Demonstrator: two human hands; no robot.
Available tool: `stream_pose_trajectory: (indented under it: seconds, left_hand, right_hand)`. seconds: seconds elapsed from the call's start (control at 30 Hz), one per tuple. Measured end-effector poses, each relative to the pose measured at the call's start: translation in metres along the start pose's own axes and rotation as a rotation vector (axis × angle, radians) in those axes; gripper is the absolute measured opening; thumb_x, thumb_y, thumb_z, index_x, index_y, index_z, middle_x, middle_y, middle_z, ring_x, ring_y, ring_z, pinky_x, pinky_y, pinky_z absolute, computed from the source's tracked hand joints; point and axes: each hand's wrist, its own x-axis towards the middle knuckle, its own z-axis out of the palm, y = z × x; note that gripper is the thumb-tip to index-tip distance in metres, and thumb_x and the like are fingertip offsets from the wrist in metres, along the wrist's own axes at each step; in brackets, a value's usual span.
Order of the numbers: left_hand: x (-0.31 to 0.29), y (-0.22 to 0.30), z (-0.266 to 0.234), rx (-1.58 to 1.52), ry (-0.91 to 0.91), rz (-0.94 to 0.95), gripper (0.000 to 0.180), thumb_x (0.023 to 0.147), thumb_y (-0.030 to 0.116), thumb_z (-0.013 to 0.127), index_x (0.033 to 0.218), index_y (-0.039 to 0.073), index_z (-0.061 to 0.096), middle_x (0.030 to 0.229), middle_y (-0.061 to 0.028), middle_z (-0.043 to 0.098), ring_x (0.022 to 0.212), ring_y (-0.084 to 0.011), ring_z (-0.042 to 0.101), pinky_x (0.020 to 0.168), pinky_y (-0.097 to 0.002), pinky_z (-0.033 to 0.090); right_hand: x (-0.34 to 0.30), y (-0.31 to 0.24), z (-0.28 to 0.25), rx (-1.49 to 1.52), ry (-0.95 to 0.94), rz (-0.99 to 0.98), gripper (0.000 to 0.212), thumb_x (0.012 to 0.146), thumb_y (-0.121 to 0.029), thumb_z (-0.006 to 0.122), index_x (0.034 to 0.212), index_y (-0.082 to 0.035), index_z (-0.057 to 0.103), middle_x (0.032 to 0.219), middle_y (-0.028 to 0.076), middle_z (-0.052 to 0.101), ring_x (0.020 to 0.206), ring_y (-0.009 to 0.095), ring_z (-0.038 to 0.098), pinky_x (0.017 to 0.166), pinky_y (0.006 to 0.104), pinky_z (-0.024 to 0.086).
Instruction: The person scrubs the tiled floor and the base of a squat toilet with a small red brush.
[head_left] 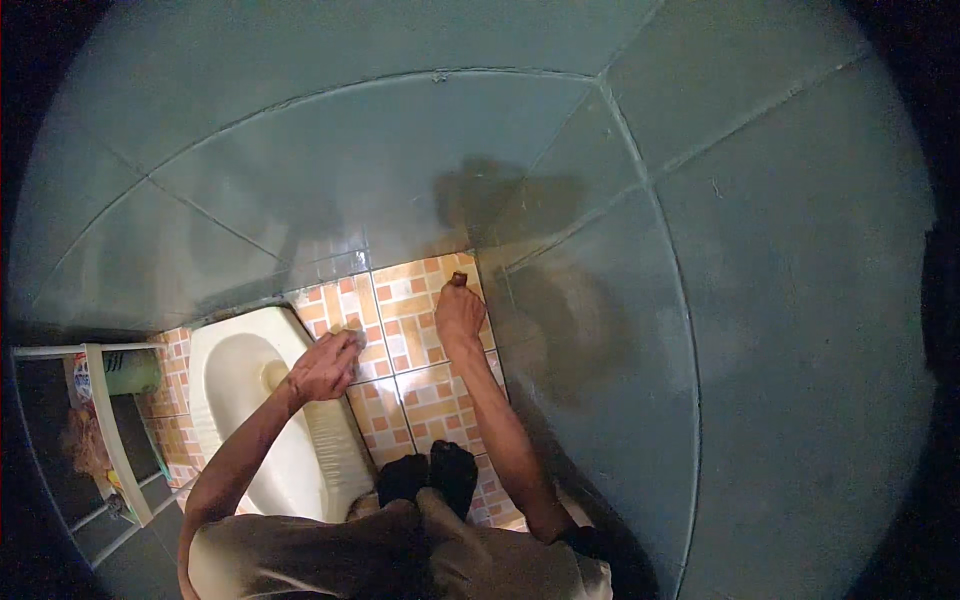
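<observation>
My right hand [460, 318] is closed in a fist low over the tiled floor, near the corner of the walls. A short brown handle-like end [459, 279] sticks out of its far side; the rest is hidden in the fist. My left hand [326, 367] is over the right rim of a cream squat toilet [340, 452], its fingers bent together. Something small and greyish shows at its fingertips, too blurred to name. Orange, white and tan patterned floor tiles [412, 312] lie under and between both hands.
Grey-green tiled walls [600, 300] rise close ahead and on the right. At the left stands a pale-framed rack [118, 440] with a greenish container [133, 372] and other items. My feet in dark coverings [453, 476] are beside the toilet.
</observation>
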Motion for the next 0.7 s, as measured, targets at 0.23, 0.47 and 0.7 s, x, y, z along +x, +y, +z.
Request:
stream_pose_trajectory:
  seconds: [0.23,0.47,0.7]
  left_hand:
    - [-0.001,-0.003,0.009,-0.005,-0.005,-0.006,0.043,0.08,0.014,0.059,0.119,-0.004,0.055,0.122,-0.0233,0.051,0.107,-0.0396,0.055,0.097,-0.0482,0.045]
    - [0.001,0.002,0.0,-0.026,-0.055,-0.039,0.044,0.078,0.014,0.06,0.119,-0.003,0.056,0.122,-0.0237,0.05,0.106,-0.0392,0.055,0.097,-0.0481,0.045]
    - [-0.002,0.0,0.001,0.0,-0.021,-0.022,0.044,0.078,0.012,0.06,0.119,-0.003,0.056,0.122,-0.0237,0.051,0.108,-0.0389,0.055,0.097,-0.0482,0.045]
  right_hand:
    - [0.041,0.004,0.008,-0.092,0.122,-0.086,0.015,0.09,-0.007,0.058,0.091,0.006,0.067,0.076,0.02,0.072,0.07,0.031,0.074,0.059,0.0391,0.059]
    - [0.017,0.009,-0.013,0.037,0.044,-0.093,0.023,0.094,-0.007,0.052,0.089,0.007,0.069,0.083,0.025,0.071,0.079,0.038,0.073,0.066,0.0463,0.059]
    - [-0.025,0.007,-0.017,-0.071,0.027,-0.038,0.019,0.091,-0.006,0.057,0.1,0.009,0.063,0.075,0.021,0.072,0.071,0.033,0.074,0.059,0.0394,0.06]
